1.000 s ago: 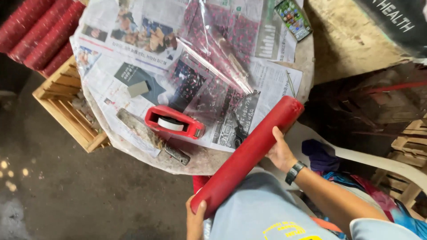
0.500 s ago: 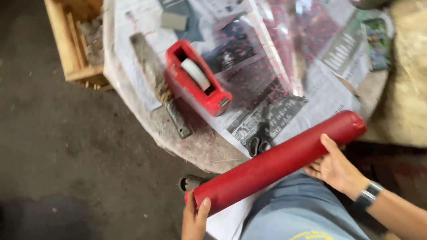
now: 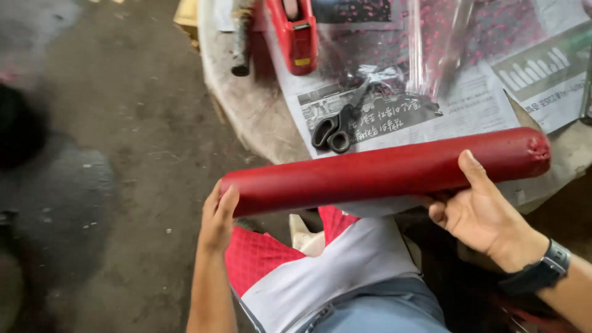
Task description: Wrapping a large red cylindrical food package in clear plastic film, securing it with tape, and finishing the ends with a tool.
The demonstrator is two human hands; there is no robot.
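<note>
1. red roll [image 3: 382, 172] held level in the air over the lap, just off the near edge of the round table [image 3: 246, 117]; long axis runs left to right, right end tilted slightly up.
2. left hand [image 3: 217, 216] cups the left end; right hand [image 3: 478, 209] is wrapped under the roll, thumb on top.
3. judgement: keep both ends supported and level so the roll does not sag or slip.
4. scissors [image 3: 336, 126] lie on newspaper [image 3: 481, 108] near that edge; red tape dispenser [image 3: 296, 31] farther in.

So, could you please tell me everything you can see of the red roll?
The red roll is a long, matte cylinder that looks wrapped in paper, its right end crimped shut. It lies almost level, right end slightly higher, above the lap at the table edge. The left hand cups its left end; the right hand grips it from below.
</note>
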